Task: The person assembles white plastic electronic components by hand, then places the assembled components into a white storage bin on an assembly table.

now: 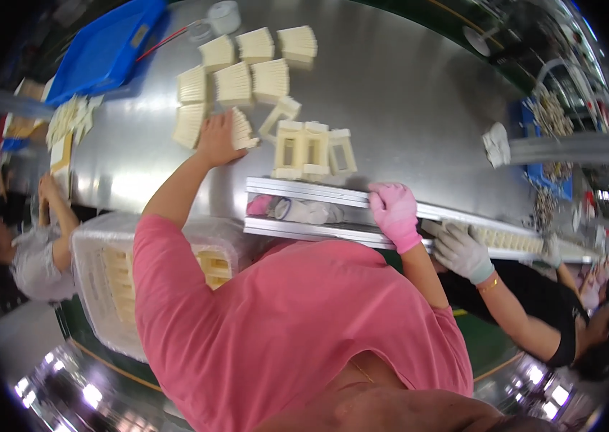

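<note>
My bare left hand (219,140) is at a small fanned row of cream plastic parts (243,129), its fingers along the left side and its thumb at the near end. Other fanned stacks of the same cream parts (232,84) lie just beyond it on the metal table. To the right are cream rectangular frames (302,149), some side by side, one leaning at an angle. My right hand (394,214), in a pink glove, rests with curled fingers over the aluminium rail track (319,191); what its fingers hold, if anything, is hidden.
A blue tray (103,50) sits at the far left, near white tape rolls (224,16). A plastic-lined bin (106,288) of cream parts stands at my left. A co-worker's gloved hand (463,253) works along the track at right; another person (38,252) is at left.
</note>
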{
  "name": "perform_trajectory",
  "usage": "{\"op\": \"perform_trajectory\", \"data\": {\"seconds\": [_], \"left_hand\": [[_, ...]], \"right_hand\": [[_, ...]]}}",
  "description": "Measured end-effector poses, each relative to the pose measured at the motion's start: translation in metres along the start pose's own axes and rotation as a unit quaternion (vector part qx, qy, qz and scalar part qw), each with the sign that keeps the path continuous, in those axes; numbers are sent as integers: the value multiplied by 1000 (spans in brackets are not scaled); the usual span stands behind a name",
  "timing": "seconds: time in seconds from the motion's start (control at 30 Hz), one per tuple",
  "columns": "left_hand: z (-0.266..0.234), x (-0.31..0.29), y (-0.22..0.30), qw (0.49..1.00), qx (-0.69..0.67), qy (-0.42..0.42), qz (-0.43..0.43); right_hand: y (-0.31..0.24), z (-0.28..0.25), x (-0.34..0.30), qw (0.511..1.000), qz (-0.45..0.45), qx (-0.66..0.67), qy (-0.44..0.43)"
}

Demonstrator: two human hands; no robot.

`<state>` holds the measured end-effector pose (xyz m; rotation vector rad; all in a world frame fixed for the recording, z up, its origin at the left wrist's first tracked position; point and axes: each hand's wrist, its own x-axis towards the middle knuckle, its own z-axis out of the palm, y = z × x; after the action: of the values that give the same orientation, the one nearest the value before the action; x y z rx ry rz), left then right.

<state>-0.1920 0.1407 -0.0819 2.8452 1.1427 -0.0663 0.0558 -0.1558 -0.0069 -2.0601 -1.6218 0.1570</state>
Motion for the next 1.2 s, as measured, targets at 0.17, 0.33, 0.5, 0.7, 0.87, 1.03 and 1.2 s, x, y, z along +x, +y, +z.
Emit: {"op": "perform_trajectory", "data": {"seconds": [0.17, 0.33, 0.5, 0.7, 0.87, 1.03, 1.2], "left_hand": [[2, 10, -13, 986, -70, 145, -47], [-52, 32, 60, 846, -508, 160, -29], [-55, 40, 182, 786, -617, -35, 23], [-29, 58, 307, 673, -701, -222, 80], [-1, 70, 349, 675, -647, -353, 34], [35, 98, 319, 792, -428, -371, 228], [-26, 100, 254, 902, -204, -157, 347]], "right_hand": [[3, -5, 2, 996, 88, 17, -17], [2, -19, 8, 937, 221, 266, 42], [1, -33, 36, 908, 229, 346, 59], [31, -56, 53, 908, 373, 185, 45], [95, -40, 53, 891, 446, 82, -24], [138, -5, 53, 909, 408, 50, -62], [153, -37, 64, 910, 404, 56, -72]]}}
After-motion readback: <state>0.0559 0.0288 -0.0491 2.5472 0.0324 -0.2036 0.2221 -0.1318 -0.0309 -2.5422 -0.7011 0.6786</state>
